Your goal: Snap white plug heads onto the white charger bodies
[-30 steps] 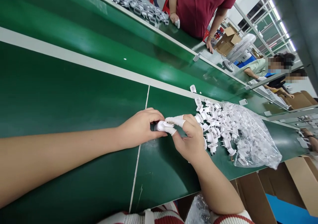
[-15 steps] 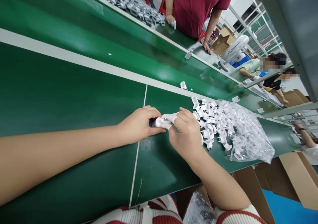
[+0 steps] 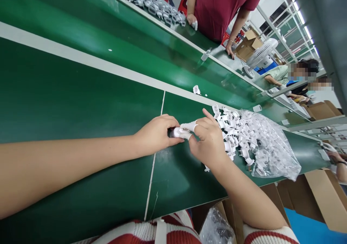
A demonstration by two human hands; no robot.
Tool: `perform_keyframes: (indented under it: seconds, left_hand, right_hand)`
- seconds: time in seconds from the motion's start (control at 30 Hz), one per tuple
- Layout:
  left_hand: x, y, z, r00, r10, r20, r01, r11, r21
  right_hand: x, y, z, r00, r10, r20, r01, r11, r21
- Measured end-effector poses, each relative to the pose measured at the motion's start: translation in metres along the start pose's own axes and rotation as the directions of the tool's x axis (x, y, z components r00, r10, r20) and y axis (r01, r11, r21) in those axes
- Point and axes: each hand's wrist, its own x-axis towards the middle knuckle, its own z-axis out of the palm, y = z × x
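Note:
Over the green table [image 3: 108, 103], my left hand [image 3: 159, 133] has its thumb and fingers closed round a small white plastic part [image 3: 177, 132]. My right hand [image 3: 206, 137] pinches the other end of this part between thumb and index finger, both in white finger covers; another finger sticks up. Part of the piece is hidden by the fingers. Just right of my right hand lies a heap of white plug pieces [image 3: 231, 128], spilling beside a clear plastic bag [image 3: 276, 150] with more of them.
A green conveyor belt [image 3: 130, 61] runs beyond the table edge, with a loose white piece [image 3: 196, 90] on it. Grey-white parts [image 3: 154, 5] lie on the far side, near a person in a red shirt [image 3: 225, 9]. Cardboard boxes [image 3: 325, 197] stand at lower right.
Both hands and the white part appear slightly further right as the view shifts. The loose piece on the belt has moved a little left relative to the table.

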Motion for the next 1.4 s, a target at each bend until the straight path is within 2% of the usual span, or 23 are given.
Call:
perform_keyframes:
  seconds: [0.07,0.13,0.2,0.27,0.33,0.37,0.43,0.5,0.57,0.63,0.7,0.77,0.87,0.9,0.93,1.0,1.07,1.13,1.27,1.33,1.4]
  left_hand:
    - [-0.002,-0.001,0.003,1.000,0.016,-0.023,-0.016,1.000,0.007]
    - [-0.004,0.001,0.006,0.999,0.030,-0.035,-0.030,0.999,0.013]
    - [-0.005,0.005,0.007,0.999,0.033,-0.014,-0.033,0.999,0.023]
    - [-0.001,0.008,0.002,1.000,0.000,0.029,-0.001,1.000,0.026]
    - [0.011,0.006,-0.009,0.998,-0.050,0.032,0.049,0.999,0.021]
    - [0.021,0.003,-0.018,0.998,-0.069,-0.004,0.070,0.997,0.035]
    - [0.048,-0.009,-0.042,0.984,-0.093,-0.155,0.111,0.988,0.111]
    - [0.079,-0.027,-0.071,0.919,-0.139,-0.368,0.239,0.940,0.242]
    - [0.108,-0.047,-0.100,0.872,-0.163,-0.462,0.310,0.914,0.261]
    - [0.128,-0.064,-0.124,0.827,-0.188,-0.530,0.364,0.898,0.248]
    - [0.136,-0.075,-0.139,0.792,-0.194,-0.580,0.385,0.895,0.226]
    - [0.136,-0.077,-0.144,0.760,-0.160,-0.630,0.369,0.904,0.216]
    - [0.130,-0.063,-0.128,0.714,-0.029,-0.700,0.287,0.924,0.254]
    - [0.131,-0.057,-0.118,0.716,0.020,-0.698,0.244,0.929,0.277]
    - [0.133,-0.050,-0.106,0.734,0.064,-0.677,0.194,0.935,0.298]
    - [0.142,-0.039,-0.080,0.804,0.089,-0.588,0.111,0.949,0.295]
    - [0.155,-0.033,-0.056,0.884,0.011,-0.468,0.102,0.971,0.214]
    - [0.166,-0.030,-0.038,0.920,-0.110,-0.377,0.162,0.981,0.109]
    - [0.168,-0.019,-0.018,0.906,-0.265,-0.330,0.247,0.964,-0.094]
    - [0.157,-0.007,-0.009,0.907,-0.315,-0.282,0.253,0.939,-0.233]
    - [0.139,0.006,0.003,0.921,-0.345,-0.178,0.259,0.887,-0.381]
  right_hand:
    - [-0.006,-0.005,0.004,0.998,0.063,-0.008,-0.063,0.998,-0.007]
    - [-0.013,-0.007,0.007,0.984,0.179,0.002,-0.178,0.982,0.066]
    - [-0.018,-0.005,0.006,0.942,0.330,0.069,-0.336,0.914,0.227]
    - [-0.019,0.003,0.000,0.879,0.439,0.183,-0.475,0.790,0.388]
    - [-0.016,0.019,-0.010,0.833,0.488,0.261,-0.553,0.719,0.421]
    - [-0.013,0.030,-0.015,0.816,0.508,0.275,-0.577,0.731,0.365]
    - [-0.006,0.055,-0.021,0.774,0.560,0.295,-0.608,0.788,0.097]
    - [0.000,0.080,-0.022,0.694,0.625,0.357,-0.594,0.777,-0.208]
    - [0.000,0.101,-0.020,0.637,0.663,0.394,-0.596,0.747,-0.294]
    - [-0.008,0.115,-0.019,0.597,0.687,0.414,-0.619,0.723,-0.307]
    - [-0.021,0.122,-0.023,0.564,0.715,0.412,-0.643,0.694,-0.323]
    - [-0.034,0.124,-0.030,0.545,0.737,0.399,-0.664,0.670,-0.332]
    - [-0.046,0.118,-0.042,0.554,0.743,0.375,-0.680,0.664,-0.311]
    - [-0.046,0.114,-0.045,0.567,0.737,0.367,-0.681,0.670,-0.294]
    - [-0.045,0.108,-0.047,0.585,0.725,0.363,-0.679,0.683,-0.270]
    - [-0.038,0.092,-0.050,0.631,0.680,0.373,-0.662,0.723,-0.199]
    - [-0.031,0.074,-0.050,0.679,0.605,0.416,-0.628,0.772,-0.099]
    - [-0.025,0.058,-0.050,0.714,0.530,0.457,-0.596,0.803,0.000]
    - [-0.026,0.040,-0.042,0.755,0.503,0.419,-0.617,0.762,0.196]
    - [-0.030,0.037,-0.033,0.762,0.541,0.355,-0.634,0.734,0.241]
    - [-0.033,0.037,-0.021,0.762,0.577,0.294,-0.645,0.720,0.257]
